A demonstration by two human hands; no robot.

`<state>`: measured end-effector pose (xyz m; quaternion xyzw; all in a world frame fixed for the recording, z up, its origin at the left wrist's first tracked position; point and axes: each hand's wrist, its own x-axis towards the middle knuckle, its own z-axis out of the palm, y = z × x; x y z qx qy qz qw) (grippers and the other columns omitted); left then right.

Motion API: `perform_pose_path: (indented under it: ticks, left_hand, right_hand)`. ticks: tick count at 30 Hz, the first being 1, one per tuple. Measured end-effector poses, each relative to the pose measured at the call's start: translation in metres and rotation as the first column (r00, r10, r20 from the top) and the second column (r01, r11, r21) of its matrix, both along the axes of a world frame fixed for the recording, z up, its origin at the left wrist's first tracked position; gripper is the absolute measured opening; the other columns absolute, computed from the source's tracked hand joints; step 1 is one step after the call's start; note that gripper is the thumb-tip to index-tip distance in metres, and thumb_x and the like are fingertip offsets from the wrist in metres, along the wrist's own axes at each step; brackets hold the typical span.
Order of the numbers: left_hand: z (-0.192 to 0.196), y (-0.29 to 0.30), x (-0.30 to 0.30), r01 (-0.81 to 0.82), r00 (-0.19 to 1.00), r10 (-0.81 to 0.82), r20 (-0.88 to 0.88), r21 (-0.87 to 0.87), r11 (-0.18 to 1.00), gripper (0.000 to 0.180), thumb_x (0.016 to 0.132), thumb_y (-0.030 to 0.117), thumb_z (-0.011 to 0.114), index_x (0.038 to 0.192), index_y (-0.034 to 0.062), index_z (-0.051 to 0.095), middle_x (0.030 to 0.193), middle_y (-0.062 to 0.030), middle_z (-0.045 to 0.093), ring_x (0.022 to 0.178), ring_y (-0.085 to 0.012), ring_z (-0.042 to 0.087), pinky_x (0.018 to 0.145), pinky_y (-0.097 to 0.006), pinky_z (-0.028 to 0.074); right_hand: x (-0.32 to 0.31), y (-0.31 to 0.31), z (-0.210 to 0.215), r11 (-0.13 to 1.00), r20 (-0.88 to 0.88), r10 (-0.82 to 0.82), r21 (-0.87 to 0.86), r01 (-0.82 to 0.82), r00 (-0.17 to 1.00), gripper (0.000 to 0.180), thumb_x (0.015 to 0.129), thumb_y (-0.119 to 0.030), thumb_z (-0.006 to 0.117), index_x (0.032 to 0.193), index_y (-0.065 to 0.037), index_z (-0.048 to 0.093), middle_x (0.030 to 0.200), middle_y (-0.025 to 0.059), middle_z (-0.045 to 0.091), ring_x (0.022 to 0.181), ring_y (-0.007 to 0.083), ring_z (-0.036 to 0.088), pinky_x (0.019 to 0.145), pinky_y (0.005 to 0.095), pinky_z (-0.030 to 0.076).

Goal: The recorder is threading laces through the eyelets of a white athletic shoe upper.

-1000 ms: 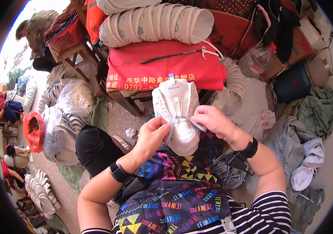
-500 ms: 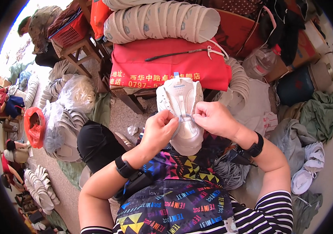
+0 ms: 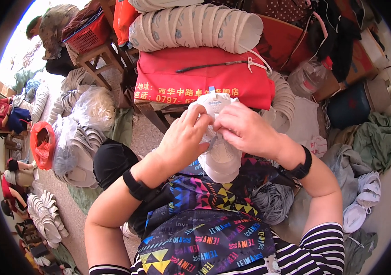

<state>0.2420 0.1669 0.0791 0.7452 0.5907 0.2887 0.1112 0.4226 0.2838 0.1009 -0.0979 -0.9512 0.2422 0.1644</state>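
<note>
A white sneaker upper [image 3: 219, 167] lies in front of me over my lap, its toe toward me and the blue-tipped tongue loop away. A grey shoelace [image 3: 212, 144] crosses its throat, and only a short stretch shows. My left hand [image 3: 182, 137] is over the upper's left side, fingers bent and closed at the lace. From the right, my right hand [image 3: 247, 129] meets it with thumb and forefinger pinched together over the throat. Both sets of fingertips nearly touch near the tongue. They cover most of the lace and the eyelets.
Ahead, a red cloth [image 3: 195, 75] covers a wooden stool, bearing a thin dark tool [image 3: 214, 65] and a row of nested uppers [image 3: 195, 30]. Grey laces [image 3: 272, 199] lie bundled at my right. Bagged uppers [image 3: 78, 151] and a red bag [image 3: 43, 145] sit left. Other people work far left.
Both hands have moved up the upper toward the tongue and closer together. My left hand has turned, showing its back. The lace loop that showed between them is now mostly covered.
</note>
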Motion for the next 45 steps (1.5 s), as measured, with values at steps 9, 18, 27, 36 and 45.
perform_pose_path:
  ticks: [9,18,27,36,45]
  left_hand:
    - [-0.002,0.009,-0.016,0.071,0.995,-0.083,-0.058,-0.184,0.98,0.032,0.064,0.018,0.078,0.091,0.0084,0.065,0.1,-0.0072,0.053,0.101,-0.0275,0.053,0.087,-0.041,0.042]
    - [-0.009,0.011,-0.02,0.061,0.998,-0.063,-0.028,-0.069,0.996,0.029,0.061,0.026,0.078,0.084,0.0114,0.068,0.094,-0.004,0.053,0.099,-0.0247,0.052,0.082,-0.039,0.043]
    - [-0.019,0.011,-0.019,0.027,0.992,-0.028,0.123,0.012,1.0,0.021,0.058,0.01,0.079,0.068,0.0076,0.06,0.084,-0.0029,0.054,0.084,-0.0252,0.049,0.074,-0.035,0.046]
    - [-0.02,0.009,-0.025,0.107,0.969,-0.107,0.222,0.011,0.994,0.018,0.065,0.008,0.075,0.068,0.006,0.057,0.086,-0.0024,0.057,0.084,-0.0253,0.049,0.075,-0.035,0.045]
    - [-0.02,-0.003,-0.028,0.142,0.975,-0.156,0.161,0.094,0.985,0.013,0.082,0.014,0.068,0.077,0.0043,0.061,0.089,-0.0093,0.057,0.084,-0.0285,0.055,0.077,-0.038,0.046]
  right_hand:
    - [-0.018,0.002,-0.025,0.986,-0.059,0.136,-0.084,-0.141,0.989,0.006,0.076,-0.005,0.063,0.081,-0.005,0.062,0.089,0.0107,0.055,0.096,0.0316,0.053,0.084,0.041,0.045]
    - [-0.022,0.002,-0.027,0.984,-0.048,0.036,-0.171,-0.044,0.998,0.007,0.075,-0.004,0.064,0.082,-0.004,0.064,0.089,0.0098,0.055,0.093,0.0305,0.055,0.084,0.0397,0.046]
    - [-0.034,0.023,-0.025,0.963,0.137,0.144,-0.247,-0.107,0.98,0.011,0.076,-0.004,0.065,0.086,-0.002,0.068,0.094,0.0122,0.056,0.096,0.03,0.055,0.088,0.0397,0.045]
    - [-0.056,0.026,-0.006,0.952,0.435,0.186,-0.301,-0.052,0.881,0.019,0.077,-0.02,0.07,0.085,-0.004,0.068,0.093,0.0143,0.058,0.097,0.0312,0.057,0.084,0.0406,0.044]
    - [-0.047,0.031,-0.007,0.986,0.086,-0.006,-0.164,0.021,0.996,0.009,0.08,-0.012,0.066,0.085,-0.004,0.066,0.088,0.0119,0.06,0.087,0.0291,0.059,0.077,0.0387,0.046]
